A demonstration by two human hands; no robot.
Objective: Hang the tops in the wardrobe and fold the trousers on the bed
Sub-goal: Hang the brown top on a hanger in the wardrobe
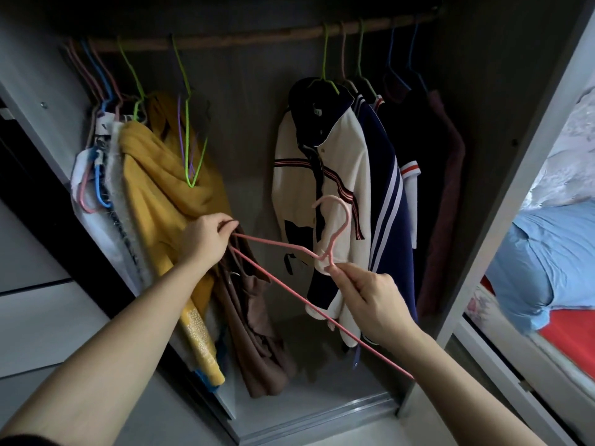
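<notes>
So the thin pink wire hanger point(270, 242) sits between both hands in front of the open wardrobe point(251, 123). The left hand point(206, 239) pinches the hanger's far shoulder tip, fingers point(225, 225) curled tight. A soft brown top point(257, 333) drops straight down from under those fingers, and I can't tell if they've got the cloth too or just the wire. The right hand point(370, 294) pinches the neck just under the hook, thumb and forefinger closed narrow on it. The hook pokes up past the fingertips toward a cream and navy striped jacket point(322, 175).

Handling-wise, my guess is the hanger weighs next to nothing, but wire that thin will flex and twist if you hold one end only. So the neck is the spot to carry it by. The brown top looks limp and light and would probably slide off a bare shoulder tip. I'd take it by the collar or a shoulder seam and feed the wire in there.

The wooden rail point(257, 38) is well above both hands, with a free stretch between the mustard-yellow garment point(151, 175) beside the left fingers and the jacket.
</notes>
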